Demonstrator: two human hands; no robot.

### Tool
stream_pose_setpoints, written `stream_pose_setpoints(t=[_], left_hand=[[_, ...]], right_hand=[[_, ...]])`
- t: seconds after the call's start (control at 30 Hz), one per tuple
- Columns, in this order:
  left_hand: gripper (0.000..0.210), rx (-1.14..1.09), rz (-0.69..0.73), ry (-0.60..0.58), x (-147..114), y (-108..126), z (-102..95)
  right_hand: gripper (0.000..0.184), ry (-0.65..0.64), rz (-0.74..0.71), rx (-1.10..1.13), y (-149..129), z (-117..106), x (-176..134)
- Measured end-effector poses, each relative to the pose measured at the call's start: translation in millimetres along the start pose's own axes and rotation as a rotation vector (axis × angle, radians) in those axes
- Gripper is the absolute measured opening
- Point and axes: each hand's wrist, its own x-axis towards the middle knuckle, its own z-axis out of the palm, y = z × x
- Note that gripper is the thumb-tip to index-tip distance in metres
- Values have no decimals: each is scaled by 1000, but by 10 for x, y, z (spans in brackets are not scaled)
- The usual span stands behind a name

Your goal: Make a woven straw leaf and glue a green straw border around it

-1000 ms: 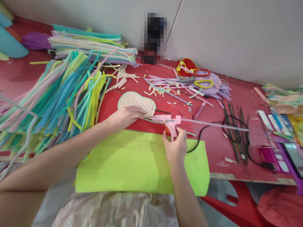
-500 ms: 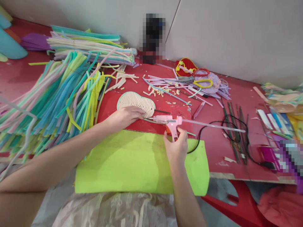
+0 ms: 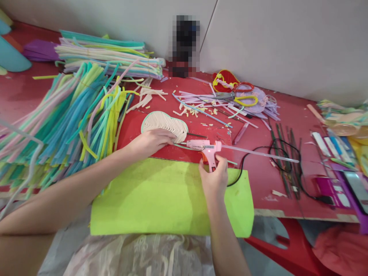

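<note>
My right hand (image 3: 215, 177) is wrapped around the handle of a pink hot glue gun (image 3: 211, 151), with a clear glue stick (image 3: 264, 154) poking out of its back. The gun's nozzle points left, toward my left hand (image 3: 152, 142). Those left fingers are closed on the lower edge of a cream, sole-shaped piece (image 3: 165, 123) with a chevron surface and a mint-green border. A thin green strip (image 3: 184, 147) runs from under the fingertips, below the gun. My fingers hide the piece's lower edge and whatever the nozzle touches.
Bundles of coloured fuzzy stems (image 3: 71, 111) crowd the left side. Yellow-handled scissors (image 3: 245, 100) lie among lilac strips behind the gun. Its black cord (image 3: 243, 168) loops right, past dark thin rods (image 3: 287, 165). A lime-green sheet (image 3: 161, 199) covers the table's front edge; a phone (image 3: 356, 188) lies far right.
Both hands, the sole-shaped piece and the glue gun hold almost the same position. The view has shifted very slightly.
</note>
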Motion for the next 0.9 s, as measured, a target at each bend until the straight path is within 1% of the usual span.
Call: stream_pose_setpoints(t=[0.27,0.67,0.8,0.9], left_hand=[[26,11,18,13,-7,-21,19],[26,3,13,12,-12,-34,25],[27,11,-3,-19,-9,-22,7],[25,31,-32,-76,6,25,-36]], right_hand=[[31,-9,28,4,1,-13,0],[31,9,42,-5,1,-14,8],[32,25,45,-11,13,-9,10],[32,23,54,-5,17,-10,11]])
